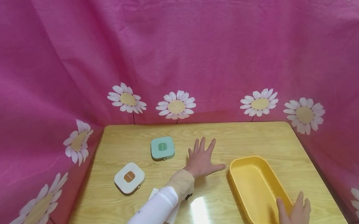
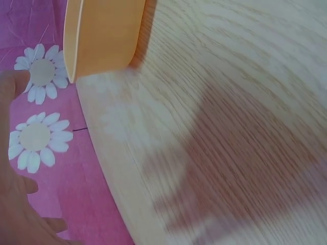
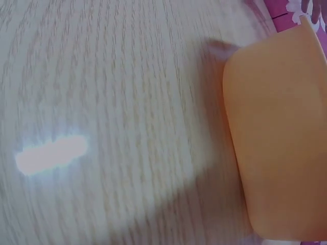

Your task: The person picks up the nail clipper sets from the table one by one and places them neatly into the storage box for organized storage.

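Two hands work over a wooden tabletop [image 1: 207,209]. The left hand [image 1: 203,159], at frame centre, is spread wide and flat, holding nothing, between a green square case [image 1: 162,148] and a yellow oval tub [image 1: 257,190]. The right hand [image 1: 294,214], at lower right, grips the tub's near rim, seemingly to steady it. A white square case [image 1: 129,178] with a brown centre lies left of centre. Case labels are too small to read. Pink daisy cloth [image 1: 174,55] hangs behind; cream letters "CRY" show in the upper right.
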Tool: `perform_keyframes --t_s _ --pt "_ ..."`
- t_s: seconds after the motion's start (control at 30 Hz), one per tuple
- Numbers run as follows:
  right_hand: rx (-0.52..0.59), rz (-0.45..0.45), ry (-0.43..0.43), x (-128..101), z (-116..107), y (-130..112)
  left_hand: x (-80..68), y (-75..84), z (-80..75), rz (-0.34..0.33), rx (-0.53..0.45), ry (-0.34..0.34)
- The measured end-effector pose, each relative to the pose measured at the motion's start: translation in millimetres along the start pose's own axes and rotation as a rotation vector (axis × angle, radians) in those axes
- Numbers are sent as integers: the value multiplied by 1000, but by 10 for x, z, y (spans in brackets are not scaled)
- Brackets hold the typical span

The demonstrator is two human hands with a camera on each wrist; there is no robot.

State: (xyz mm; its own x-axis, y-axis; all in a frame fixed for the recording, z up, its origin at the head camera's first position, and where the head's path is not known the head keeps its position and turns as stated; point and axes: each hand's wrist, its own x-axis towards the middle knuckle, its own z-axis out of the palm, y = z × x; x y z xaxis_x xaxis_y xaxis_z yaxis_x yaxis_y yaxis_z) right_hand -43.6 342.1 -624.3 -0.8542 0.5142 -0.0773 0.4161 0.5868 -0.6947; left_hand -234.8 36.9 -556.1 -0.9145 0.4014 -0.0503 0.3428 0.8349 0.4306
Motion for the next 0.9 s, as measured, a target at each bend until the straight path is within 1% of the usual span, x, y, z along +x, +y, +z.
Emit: perform_keyframes --t_s 0.1,0.2,0.3,0.37,0.53,0.67,0.8,0.9 --pt "24 -48 56 -1 15 39 48 63 27 8 -19 -20" --pt "84 -95 113 -17 44 81 102 114 72 16 -42 -33" --pt "155 -112 149 -42 78 101 153 150 116 21 -93 -59" --pt "182 -112 164 -53 97 102 179 172 133 27 -137 -87" --pt "197 -88 152 -47 104 78 236 194 186 39 -220 -175" --pt "190 -78 159 -32 103 75 259 209 225 72 -275 -228" --pt "182 -59 162 -45 79 73 265 245 254 113 -320 -253" --pt "135 -11 105 -54 46 68 281 283 266 149 -342 -261"
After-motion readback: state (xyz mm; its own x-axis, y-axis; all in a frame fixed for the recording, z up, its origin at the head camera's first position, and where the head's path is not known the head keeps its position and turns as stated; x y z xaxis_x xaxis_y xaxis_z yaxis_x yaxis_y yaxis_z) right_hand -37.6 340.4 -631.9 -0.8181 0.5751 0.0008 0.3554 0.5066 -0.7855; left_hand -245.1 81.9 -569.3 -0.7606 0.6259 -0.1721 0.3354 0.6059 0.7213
